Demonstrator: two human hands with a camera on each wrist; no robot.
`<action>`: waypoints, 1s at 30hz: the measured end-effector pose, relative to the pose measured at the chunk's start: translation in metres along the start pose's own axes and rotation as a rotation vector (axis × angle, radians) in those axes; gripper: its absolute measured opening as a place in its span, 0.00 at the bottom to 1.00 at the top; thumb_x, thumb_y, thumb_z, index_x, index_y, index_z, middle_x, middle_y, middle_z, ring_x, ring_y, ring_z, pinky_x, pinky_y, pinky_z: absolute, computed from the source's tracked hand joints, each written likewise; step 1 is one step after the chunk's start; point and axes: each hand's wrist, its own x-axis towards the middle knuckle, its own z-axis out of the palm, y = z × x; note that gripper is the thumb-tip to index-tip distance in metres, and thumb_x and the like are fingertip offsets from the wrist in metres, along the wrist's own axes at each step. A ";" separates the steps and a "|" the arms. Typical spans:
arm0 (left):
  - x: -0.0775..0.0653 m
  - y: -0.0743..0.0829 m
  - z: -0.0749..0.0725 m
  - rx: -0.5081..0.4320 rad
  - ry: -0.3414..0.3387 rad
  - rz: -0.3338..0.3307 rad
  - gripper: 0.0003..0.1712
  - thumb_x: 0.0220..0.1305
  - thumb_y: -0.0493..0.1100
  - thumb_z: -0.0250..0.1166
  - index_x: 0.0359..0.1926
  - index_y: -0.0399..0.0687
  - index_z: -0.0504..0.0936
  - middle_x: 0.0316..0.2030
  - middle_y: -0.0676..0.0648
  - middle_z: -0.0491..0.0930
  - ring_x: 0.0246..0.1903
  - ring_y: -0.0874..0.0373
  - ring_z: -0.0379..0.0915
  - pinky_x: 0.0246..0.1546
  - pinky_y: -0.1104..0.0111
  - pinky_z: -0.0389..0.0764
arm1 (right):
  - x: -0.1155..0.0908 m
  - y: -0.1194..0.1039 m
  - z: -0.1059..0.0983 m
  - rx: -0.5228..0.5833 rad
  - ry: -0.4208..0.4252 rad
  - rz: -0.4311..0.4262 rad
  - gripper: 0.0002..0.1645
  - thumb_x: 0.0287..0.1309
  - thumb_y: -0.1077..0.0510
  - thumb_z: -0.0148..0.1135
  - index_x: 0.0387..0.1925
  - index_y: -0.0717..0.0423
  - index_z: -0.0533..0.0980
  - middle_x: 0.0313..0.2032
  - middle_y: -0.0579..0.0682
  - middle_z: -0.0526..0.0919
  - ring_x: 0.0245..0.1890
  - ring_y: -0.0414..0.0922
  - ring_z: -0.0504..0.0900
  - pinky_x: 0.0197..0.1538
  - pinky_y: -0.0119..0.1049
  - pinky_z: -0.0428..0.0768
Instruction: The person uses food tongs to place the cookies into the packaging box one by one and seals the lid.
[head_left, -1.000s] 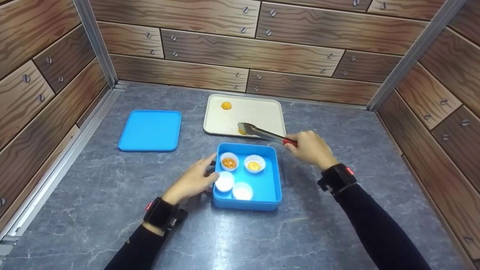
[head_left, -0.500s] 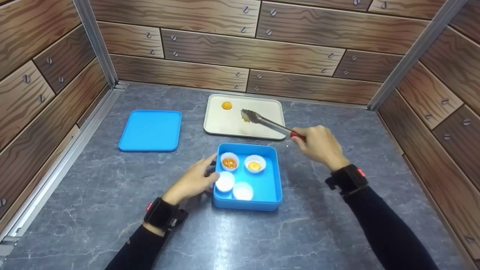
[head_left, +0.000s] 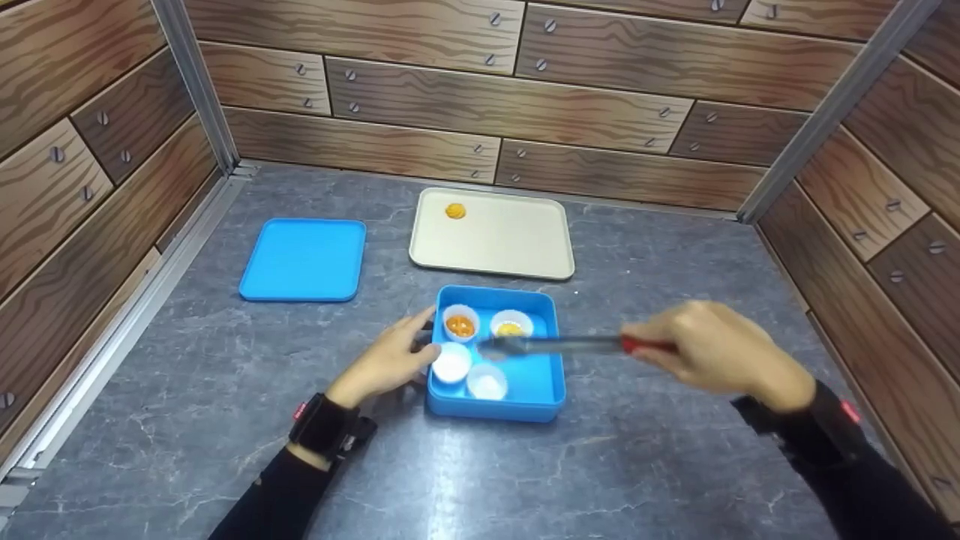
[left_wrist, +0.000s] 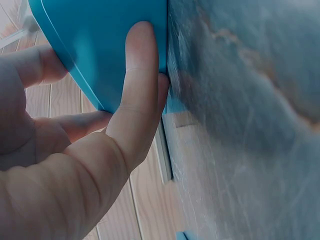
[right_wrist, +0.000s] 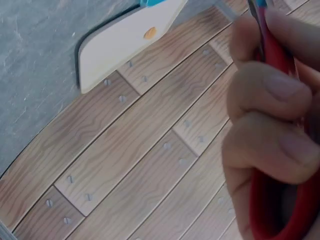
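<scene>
In the head view my right hand grips red-handled metal tongs. Their blurred tips reach over the blue box, and whatever lies between them is too blurred to make out. My left hand rests its fingers against the box's left wall, thumb at the rim; the left wrist view shows the fingers on the blue wall. Inside the box stand a white cup with orange pieces, a white cup with a yellow piece, and two white cups, one at the left and one nearer.
Behind the box lies a cream tray with one orange-yellow piece near its back left corner. A flat blue lid lies on the grey table to the left. Wood-patterned walls enclose the back and sides.
My right hand first lifts a yellow piece from the tray with the tongs, then swings right and toward me, bringing the tips over the box. My left hand stays in place.
</scene>
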 end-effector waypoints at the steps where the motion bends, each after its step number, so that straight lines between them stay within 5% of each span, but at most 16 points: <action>1: 0.000 0.000 0.000 0.010 0.004 0.001 0.43 0.76 0.47 0.62 0.85 0.54 0.55 0.80 0.37 0.60 0.59 0.45 0.80 0.56 0.53 0.87 | -0.003 -0.003 0.001 -0.005 -0.011 -0.008 0.11 0.64 0.59 0.74 0.47 0.43 0.89 0.29 0.36 0.88 0.17 0.25 0.67 0.16 0.23 0.71; 6: 0.001 -0.002 -0.001 0.040 0.014 0.009 0.44 0.75 0.48 0.63 0.85 0.54 0.55 0.80 0.37 0.61 0.71 0.40 0.69 0.71 0.41 0.73 | -0.007 -0.013 0.009 -0.068 -0.001 -0.049 0.08 0.64 0.57 0.74 0.44 0.43 0.89 0.28 0.33 0.85 0.20 0.26 0.67 0.23 0.24 0.74; 10: 0.000 -0.001 -0.001 0.048 0.011 0.015 0.44 0.75 0.48 0.62 0.85 0.52 0.55 0.79 0.38 0.63 0.72 0.40 0.68 0.74 0.40 0.68 | -0.004 -0.019 0.013 -0.092 -0.012 -0.056 0.06 0.64 0.57 0.74 0.36 0.40 0.84 0.25 0.31 0.79 0.19 0.26 0.65 0.22 0.24 0.72; 30: 0.001 0.000 0.000 0.041 0.011 0.003 0.43 0.75 0.48 0.63 0.85 0.54 0.55 0.80 0.37 0.61 0.72 0.40 0.70 0.72 0.39 0.71 | -0.009 -0.028 0.002 -0.333 0.018 -0.018 0.08 0.63 0.54 0.75 0.33 0.41 0.81 0.23 0.34 0.78 0.17 0.32 0.60 0.16 0.27 0.63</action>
